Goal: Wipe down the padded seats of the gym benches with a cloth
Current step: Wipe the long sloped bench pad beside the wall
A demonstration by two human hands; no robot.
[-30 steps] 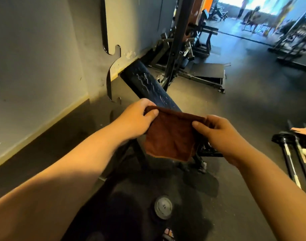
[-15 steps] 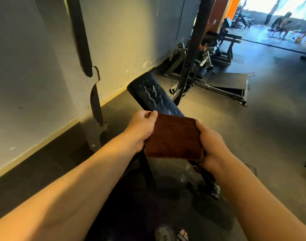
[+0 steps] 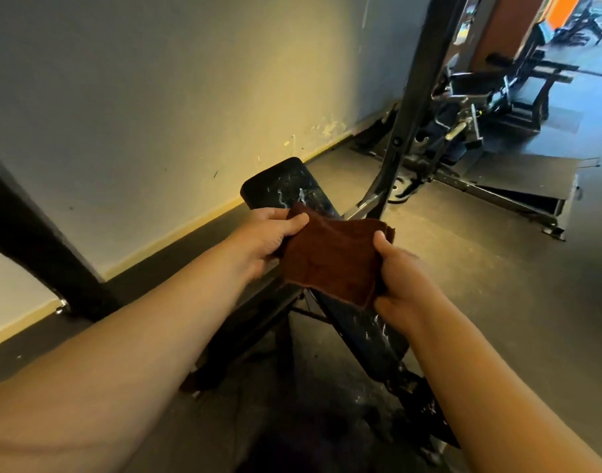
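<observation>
1. The left hand [image 3: 270,235] and right hand [image 3: 400,273] are each pinching an edge of the brown cloth [image 3: 330,259], holding it spread between them.
2. The cloth is hanging just above the bench pad [image 3: 286,189], which is running away beyond and below the hands.
3. Wiping is apparently not yet starting (pale streaks are showing on the pad), so the whole seat remains.

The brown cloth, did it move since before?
Cannot tell. The camera swung, and the brown cloth hangs over the same bench pad, pinched by left hand and right hand.
</observation>
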